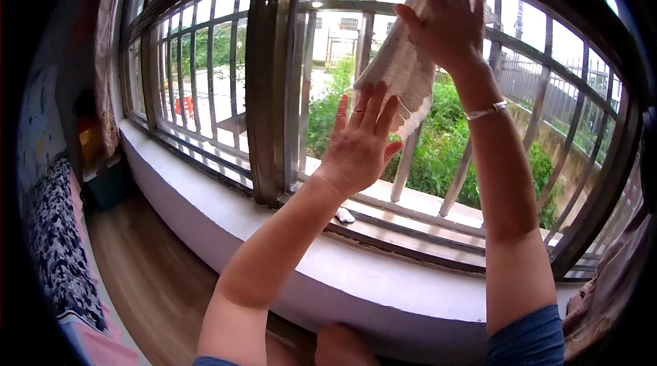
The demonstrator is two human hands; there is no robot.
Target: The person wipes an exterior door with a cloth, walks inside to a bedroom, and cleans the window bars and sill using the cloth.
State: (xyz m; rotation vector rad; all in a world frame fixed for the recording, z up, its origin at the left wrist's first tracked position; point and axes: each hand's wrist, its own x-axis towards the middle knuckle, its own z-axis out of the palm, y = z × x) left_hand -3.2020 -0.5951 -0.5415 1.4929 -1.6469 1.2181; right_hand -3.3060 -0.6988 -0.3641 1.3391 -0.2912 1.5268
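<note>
A light beige cloth [404, 68] hangs spread against the window pane [328, 58], in front of the outside bars. My right hand [448, 20] presses flat on its upper part, fingers spread and thumb out to the left; a silver bracelet [486, 110] circles that wrist. Lower down and to the left, my left hand [361, 140] lies open with spread fingers, its fingertips at the cloth's lower left edge and on the glass. Neither palm can be seen.
Below the window runs a white sill [383, 270], with a small whitish object [344, 215] near the frame. A dark upright frame [269, 78] divides the panes. Curtains [609, 291] hang at both sides. A bed with patterned bedding [65, 249] is at the left.
</note>
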